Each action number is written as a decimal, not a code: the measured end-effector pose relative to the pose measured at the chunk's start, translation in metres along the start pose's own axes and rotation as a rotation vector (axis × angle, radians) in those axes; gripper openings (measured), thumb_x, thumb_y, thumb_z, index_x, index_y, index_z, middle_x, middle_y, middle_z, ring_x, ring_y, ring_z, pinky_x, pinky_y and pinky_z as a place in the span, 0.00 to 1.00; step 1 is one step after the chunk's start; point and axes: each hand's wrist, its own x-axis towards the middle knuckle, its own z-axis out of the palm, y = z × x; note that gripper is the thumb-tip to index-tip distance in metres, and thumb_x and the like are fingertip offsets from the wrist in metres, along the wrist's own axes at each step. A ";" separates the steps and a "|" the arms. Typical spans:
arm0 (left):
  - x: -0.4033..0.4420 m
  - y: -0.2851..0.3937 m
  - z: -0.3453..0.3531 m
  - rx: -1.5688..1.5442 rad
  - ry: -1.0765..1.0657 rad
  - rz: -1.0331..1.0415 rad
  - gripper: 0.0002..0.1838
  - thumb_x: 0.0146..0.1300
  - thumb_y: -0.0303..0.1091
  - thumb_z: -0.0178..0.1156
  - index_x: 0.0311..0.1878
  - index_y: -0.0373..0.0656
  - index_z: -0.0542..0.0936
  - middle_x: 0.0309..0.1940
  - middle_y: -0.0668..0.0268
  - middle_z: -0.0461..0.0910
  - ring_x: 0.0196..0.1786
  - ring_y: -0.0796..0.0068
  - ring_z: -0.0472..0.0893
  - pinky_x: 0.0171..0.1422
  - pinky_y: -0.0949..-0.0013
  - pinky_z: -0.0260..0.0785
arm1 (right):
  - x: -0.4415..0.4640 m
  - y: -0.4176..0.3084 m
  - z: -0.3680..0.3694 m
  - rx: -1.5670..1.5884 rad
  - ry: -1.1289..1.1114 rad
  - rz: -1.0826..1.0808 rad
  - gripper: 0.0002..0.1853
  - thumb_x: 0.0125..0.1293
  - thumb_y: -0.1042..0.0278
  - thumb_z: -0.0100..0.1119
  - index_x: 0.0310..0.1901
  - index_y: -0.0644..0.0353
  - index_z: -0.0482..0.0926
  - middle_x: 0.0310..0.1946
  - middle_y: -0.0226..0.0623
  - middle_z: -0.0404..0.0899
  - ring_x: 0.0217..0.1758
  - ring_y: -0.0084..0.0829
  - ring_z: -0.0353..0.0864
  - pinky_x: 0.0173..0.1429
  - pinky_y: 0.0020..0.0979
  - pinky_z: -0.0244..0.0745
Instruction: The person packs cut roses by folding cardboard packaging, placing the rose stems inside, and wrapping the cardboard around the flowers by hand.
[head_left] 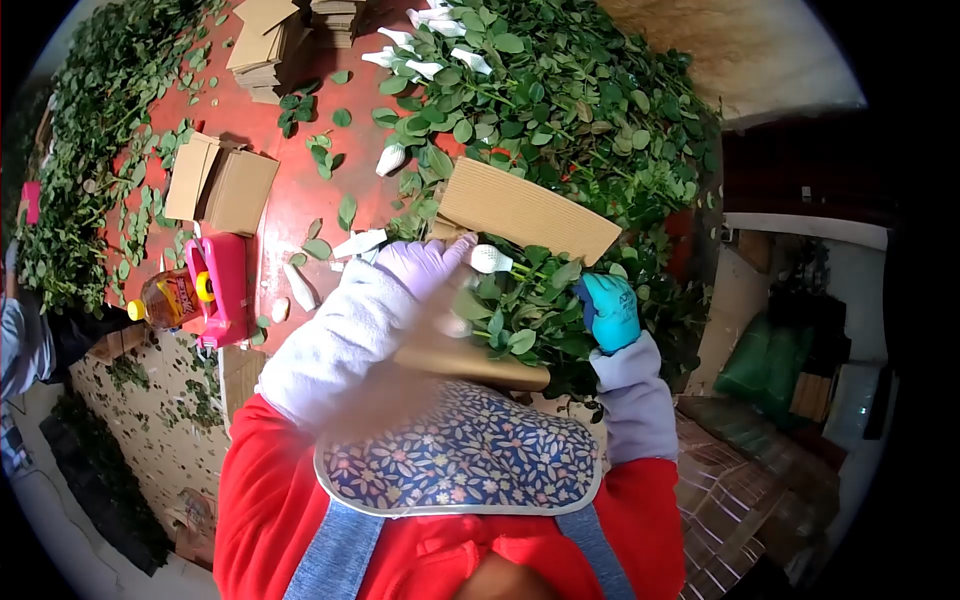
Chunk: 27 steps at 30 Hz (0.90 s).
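Note:
My left hand [425, 266], in a thin lilac glove, has its fingers drawn together beside a flower bud in a white net sleeve [490, 259]. Its fingertips are at the bud and the lower left corner of a corrugated cardboard sheet [530, 212]; exactly what they pinch is hidden. Leafy stems [520, 310] run from the bud toward my right hand [611, 310], which wears a teal glove and is curled closed round the stems at the right. A rolled edge of cardboard [480, 368] lies in front of my body, below the stems.
Leafy cut stems [600, 120] with white-sleeved buds [425, 68] heap at the back right. Cardboard pieces [222, 185] are stacked on the red table [300, 200]. A pink tape dispenser [222, 290] and an amber bottle [168, 299] stand left. More foliage [70, 200] lies far left.

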 end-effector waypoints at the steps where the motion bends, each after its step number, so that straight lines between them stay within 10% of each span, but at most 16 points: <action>1: 0.002 -0.001 0.000 -0.052 0.004 0.015 0.31 0.61 0.34 0.59 0.68 0.46 0.65 0.38 0.58 0.81 0.34 0.59 0.82 0.39 0.63 0.76 | -0.001 0.001 0.000 0.012 -0.018 0.001 0.07 0.55 0.74 0.60 0.37 0.56 0.77 0.30 0.38 0.79 0.35 0.44 0.77 0.41 0.41 0.70; 7: -0.026 -0.014 -0.007 -0.160 -0.023 -0.130 0.11 0.61 0.35 0.60 0.44 0.41 0.81 0.29 0.63 0.83 0.33 0.61 0.83 0.39 0.65 0.76 | 0.001 0.003 0.008 0.051 -0.010 0.000 0.13 0.49 0.77 0.62 0.39 0.57 0.77 0.32 0.39 0.80 0.36 0.44 0.79 0.41 0.41 0.71; 9: -0.047 -0.035 -0.001 -0.400 0.346 -0.294 0.05 0.60 0.29 0.58 0.32 0.42 0.82 0.29 0.63 0.80 0.34 0.70 0.80 0.43 0.66 0.74 | -0.005 0.014 0.012 0.242 0.012 0.124 0.18 0.52 0.80 0.59 0.47 0.59 0.78 0.36 0.40 0.82 0.36 0.45 0.80 0.42 0.41 0.73; 13: -0.065 -0.069 0.041 -0.905 0.489 -0.003 0.07 0.53 0.30 0.62 0.23 0.43 0.74 0.50 0.56 0.75 0.52 0.63 0.75 0.63 0.59 0.64 | 0.009 0.003 -0.008 0.100 -0.156 0.040 0.15 0.59 0.70 0.63 0.48 0.61 0.77 0.38 0.44 0.80 0.40 0.47 0.79 0.45 0.43 0.71; 14: -0.064 -0.060 0.046 -1.199 0.513 -0.052 0.07 0.53 0.29 0.61 0.23 0.43 0.73 0.49 0.57 0.76 0.51 0.65 0.75 0.62 0.60 0.64 | 0.016 -0.014 -0.029 0.047 -0.078 0.026 0.10 0.59 0.65 0.61 0.39 0.60 0.76 0.34 0.41 0.79 0.39 0.45 0.77 0.44 0.42 0.67; 17: -0.066 -0.044 0.031 -1.519 0.335 -0.415 0.07 0.56 0.28 0.58 0.26 0.44 0.70 0.34 0.67 0.79 0.42 0.77 0.75 0.51 0.72 0.68 | 0.017 -0.031 -0.069 -0.273 -0.069 0.093 0.16 0.62 0.65 0.57 0.50 0.59 0.76 0.45 0.44 0.78 0.49 0.48 0.74 0.54 0.45 0.67; 21: -0.045 -0.044 0.044 -0.947 0.386 -0.288 0.13 0.62 0.36 0.60 0.45 0.41 0.71 0.36 0.68 0.77 0.37 0.78 0.74 0.44 0.73 0.68 | 0.017 -0.078 -0.109 -0.279 -0.005 0.104 0.21 0.58 0.73 0.55 0.55 0.58 0.76 0.45 0.44 0.79 0.42 0.46 0.78 0.43 0.44 0.73; 24: -0.030 -0.027 0.027 -0.792 0.081 -0.451 0.20 0.65 0.41 0.61 0.53 0.37 0.71 0.37 0.64 0.81 0.39 0.74 0.79 0.46 0.69 0.73 | 0.034 -0.119 -0.074 0.183 0.155 -0.201 0.18 0.61 0.71 0.63 0.53 0.60 0.78 0.20 0.41 0.77 0.17 0.42 0.74 0.23 0.38 0.69; 27: -0.016 -0.018 0.035 -0.889 -0.040 -0.420 0.18 0.67 0.41 0.61 0.51 0.38 0.74 0.32 0.63 0.83 0.37 0.73 0.81 0.42 0.69 0.76 | 0.046 -0.131 -0.019 -0.075 -0.158 -0.160 0.16 0.62 0.65 0.60 0.50 0.61 0.76 0.22 0.37 0.79 0.25 0.38 0.81 0.31 0.40 0.74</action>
